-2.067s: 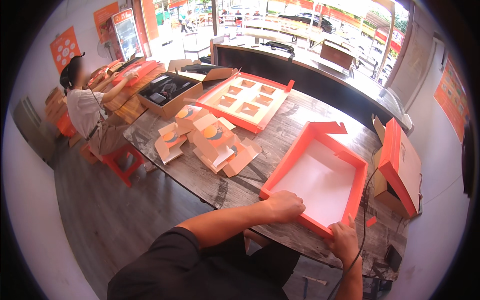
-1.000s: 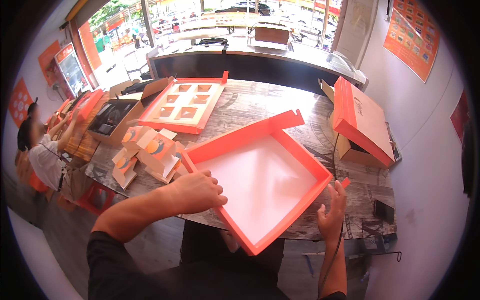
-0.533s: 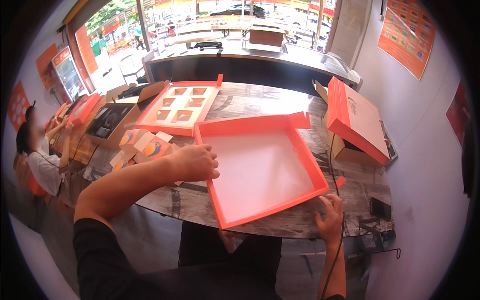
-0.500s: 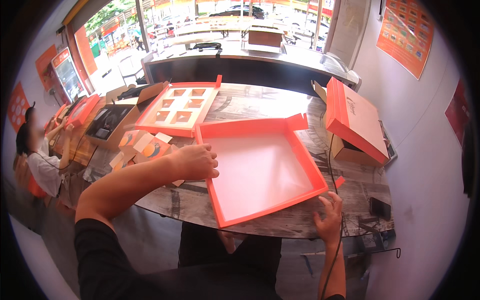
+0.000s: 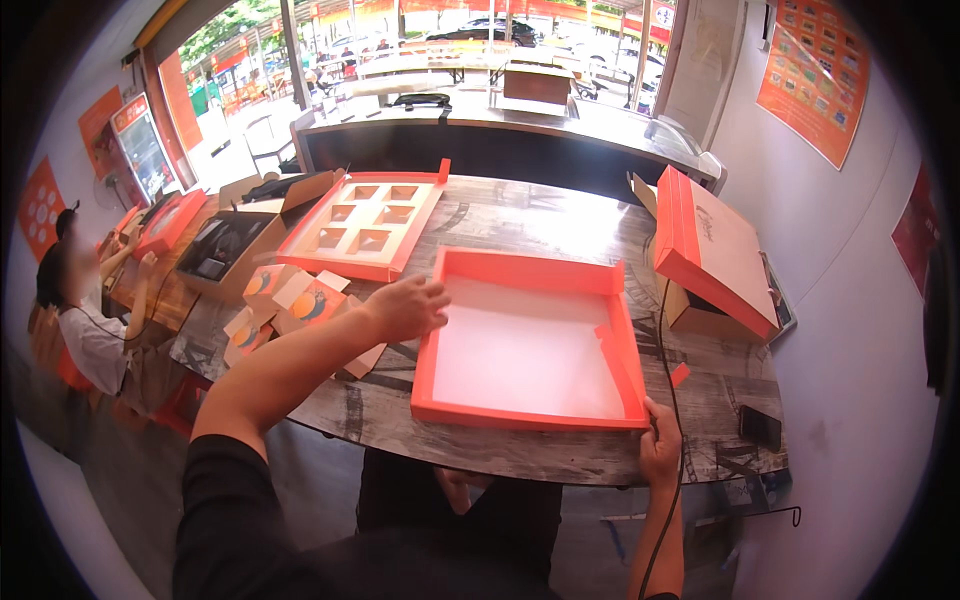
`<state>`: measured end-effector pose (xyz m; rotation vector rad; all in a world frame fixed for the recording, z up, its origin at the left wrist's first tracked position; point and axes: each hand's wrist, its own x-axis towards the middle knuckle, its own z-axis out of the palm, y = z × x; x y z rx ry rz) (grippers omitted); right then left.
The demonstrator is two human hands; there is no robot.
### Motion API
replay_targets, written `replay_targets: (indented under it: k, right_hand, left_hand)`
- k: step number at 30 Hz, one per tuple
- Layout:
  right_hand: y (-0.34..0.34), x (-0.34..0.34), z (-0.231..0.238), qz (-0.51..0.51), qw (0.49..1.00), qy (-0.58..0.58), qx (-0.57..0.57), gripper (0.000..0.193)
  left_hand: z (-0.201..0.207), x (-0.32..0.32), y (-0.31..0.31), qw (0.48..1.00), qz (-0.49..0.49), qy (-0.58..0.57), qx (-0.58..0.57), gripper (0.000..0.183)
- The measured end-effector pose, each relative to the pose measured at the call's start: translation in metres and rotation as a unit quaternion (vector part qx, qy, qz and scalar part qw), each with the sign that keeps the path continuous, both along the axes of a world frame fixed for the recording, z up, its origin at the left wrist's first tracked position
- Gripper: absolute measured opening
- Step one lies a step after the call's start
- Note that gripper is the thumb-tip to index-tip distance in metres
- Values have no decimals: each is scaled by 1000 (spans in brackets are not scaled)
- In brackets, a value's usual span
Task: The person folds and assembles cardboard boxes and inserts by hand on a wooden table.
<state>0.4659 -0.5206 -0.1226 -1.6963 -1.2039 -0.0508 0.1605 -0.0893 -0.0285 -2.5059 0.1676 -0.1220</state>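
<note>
In front of me on the table lies a shallow open orange cardboard box (image 5: pixel 530 411) with a pale inner floor. My left hand (image 5: pixel 408 308) is closed over its left wall, fingers curled across the rim. At the near right corner, my right hand (image 5: pixel 661 442) pinches the box, thumb along the wall. An orange flap (image 5: pixel 620 362) leans inward at the box's right side. To the left rests an orange box with a six-compartment insert (image 5: pixel 365 222). Several small folded cartons (image 5: pixel 308 300) with orange print lie beside my left forearm.
A large closed orange gift box (image 5: pixel 718 258) sits tilted on a brown carton at the right. A phone (image 5: pixel 760 427) lies near the table's right edge. A thin dark cable (image 5: pixel 668 345) runs past my right hand. At far left, another person (image 5: pixel 95 340) handles similar boxes.
The box has turned and shifted, its near edge now farther from the table's front. My right hand has gone from open beside the box to gripping its corner. My left hand stays on the rim.
</note>
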Motion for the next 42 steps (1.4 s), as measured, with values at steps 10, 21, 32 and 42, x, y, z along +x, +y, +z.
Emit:
replay_targets:
  k: [10,21,32,42]
  right_hand:
    - [-29,-62,17,-48,996,-78,7,40]
    - [29,-147,24,152,986,-65,-10,52]
    - [29,-122,4,112,989,-58,71,25]
    - [38,-47,53,-75,989,-129,21,47]
  left_hand:
    - [4,58,-54,911,39,-203,-358,30]
    - [-9,15,-197,857,24,-153,-492,53]
    - [-40,-2,-218,866,48,-133,-480,82]
    - [-34,-30,-203,872,12,-58,-486,70]
